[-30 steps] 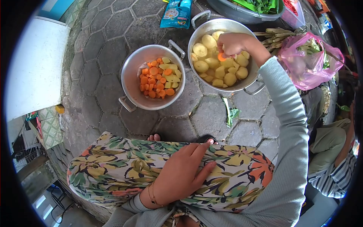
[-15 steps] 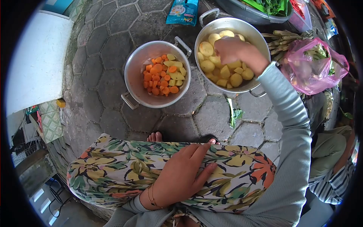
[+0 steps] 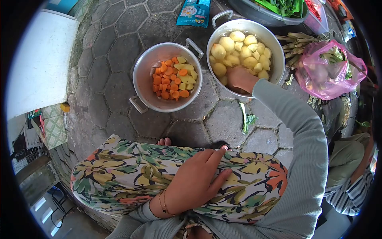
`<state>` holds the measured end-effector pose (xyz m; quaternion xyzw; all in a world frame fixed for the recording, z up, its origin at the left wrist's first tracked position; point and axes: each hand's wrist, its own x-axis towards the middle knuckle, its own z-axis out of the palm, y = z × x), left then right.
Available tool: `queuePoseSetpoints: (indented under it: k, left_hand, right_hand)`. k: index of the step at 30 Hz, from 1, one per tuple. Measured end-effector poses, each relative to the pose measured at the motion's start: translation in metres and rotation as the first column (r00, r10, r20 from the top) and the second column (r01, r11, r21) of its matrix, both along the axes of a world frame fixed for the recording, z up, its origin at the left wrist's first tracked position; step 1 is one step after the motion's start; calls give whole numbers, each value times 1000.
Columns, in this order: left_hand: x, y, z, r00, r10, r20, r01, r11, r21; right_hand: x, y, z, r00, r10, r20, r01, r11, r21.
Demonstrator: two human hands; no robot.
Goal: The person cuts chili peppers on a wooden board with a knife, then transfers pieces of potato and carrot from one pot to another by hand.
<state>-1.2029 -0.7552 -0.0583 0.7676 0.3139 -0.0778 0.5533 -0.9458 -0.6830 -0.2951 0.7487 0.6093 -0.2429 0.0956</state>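
My right hand (image 3: 240, 78) reaches into a large metal pot (image 3: 243, 25) of peeled potatoes (image 3: 237, 36) in cloudy water. It is at the pot's near side, and its fingers are hidden among the potatoes and water. Resting flat on my lap, my left hand (image 3: 193, 177) has its fingers stretched out and holds nothing. Beneath it is the flowered fabric (image 3: 131, 167) over my legs. To the left of the potatoes stands a smaller metal pot (image 3: 144, 81), holding sliced carrots (image 3: 164, 79) and cut potato pieces (image 3: 185, 71).
A blue packet (image 3: 194, 14) lies beyond the pots. At the back right are a basin (image 3: 254, 14) of green leaves and a pink plastic bag (image 3: 320, 81) of vegetables. A leafy scrap (image 3: 244, 119) lies on the paving. Another person's leg (image 3: 346, 159) shows at right.
My right hand has moved from the upper middle of the large pot to its near side, down among the potatoes. My left hand stays on my lap.
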Motion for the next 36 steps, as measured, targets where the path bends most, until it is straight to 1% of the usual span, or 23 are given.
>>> queuePoseSetpoints:
  k: [1, 2, 3, 4, 5, 7, 8, 9, 11, 13, 14, 16, 17, 19, 23, 25, 26, 27, 29, 33, 34, 35, 36]
  left_hand:
    - [-1, 0, 0, 1000, -3, 1, 3, 1000, -2]
    - [-1, 0, 0, 1000, -1, 4, 1, 1000, 0]
    - [-2, -1, 0, 1000, 7, 19, -8, 1000, 13]
    - [-2, -1, 0, 999, 13, 35, -14, 1000, 26]
    - [-3, -1, 0, 999, 10, 41, -11, 1000, 27]
    - [-3, -3, 2, 999, -30, 42, 27, 997, 68]
    - [-4, -4, 3, 998, -33, 48, 30, 997, 68]
    - [-4, -4, 4, 999, -26, 36, 24, 999, 39]
    - [-4, -5, 5, 999, -24, 24, 24, 1000, 19]
    - [-5, -5, 5, 999, -36, 29, 35, 999, 25]
    - [-5, -6, 5, 999, -39, 31, 38, 999, 29]
    - [-5, -6, 5, 998, -45, 34, 43, 998, 52]
    - [-5, -6, 5, 998, -45, 34, 43, 998, 53]
    - [-6, -6, 6, 999, -40, 29, 39, 999, 36]
    - [-5, -6, 5, 999, -36, 22, 36, 999, 31]
    - [-5, -6, 4, 996, -50, 68, 45, 996, 80]
    - [-5, -6, 5, 996, -51, 67, 45, 996, 79]
    - [-4, -5, 5, 997, -50, 65, 45, 996, 73]
    - [-3, -6, 5, 997, -52, 62, 48, 997, 65]
    - [-1, -6, 5, 997, -61, 53, 58, 996, 66]
    - [-1, -6, 5, 997, -62, 55, 58, 996, 67]
    - [0, -6, 6, 996, -67, 53, 63, 996, 67]
    - [1, -5, 6, 997, -54, 60, 50, 997, 61]
  right_hand:
    - [0, 7, 11, 1000, 3, 1, -3, 1000, 4]
    - [-1, 16, 23, 982, 182, 44, -171, 968, -186]
    - [1, 22, 29, 933, 357, 52, -313, 872, -377]
    - [7, 26, 22, 933, 356, 58, -309, 872, -379]
    - [16, 29, 8, 941, 332, -65, -331, 862, -385]
    - [34, 32, 1, 936, 299, -187, -350, 852, -390]
    - [42, 33, 10, 894, -57, -445, -172, 874, -456]
    - [50, 33, 19, 677, -402, -617, -17, 829, -558]
    - [52, 31, 37, 622, -492, -610, 59, 805, -590]
    - [64, 33, 12, 222, -613, -759, -127, 753, -645]
    - [64, 33, 18, 222, -611, -760, -124, 756, -643]
    - [67, 32, 31, 151, -611, -777, -189, 754, -629]
    - [69, 31, 34, 151, -610, -778, -189, 754, -629]
    - [76, 28, 39, 180, -610, -772, -95, 770, -631]
    - [83, 30, 61, 237, -626, -743, -90, 748, -658]
    - [93, 30, 65, 204, -579, -789, -26, 803, -596]
    - [96, 32, 67, 219, -589, -778, 50, 803, -594]
    - [99, 32, 69, 219, -590, -777, 51, 802, -595]
    - [103, 31, 75, 237, -576, -782, 231, 816, -530]
    - [109, 32, 87, 283, -550, -786, 267, 832, -486]
    - [108, 35, 90, 470, -571, -673, 368, 820, -439]
    - [109, 36, 89, 467, -574, -673, 371, 818, -440]
    - [111, 38, 89, 806, -277, -523, 238, 961, -142]
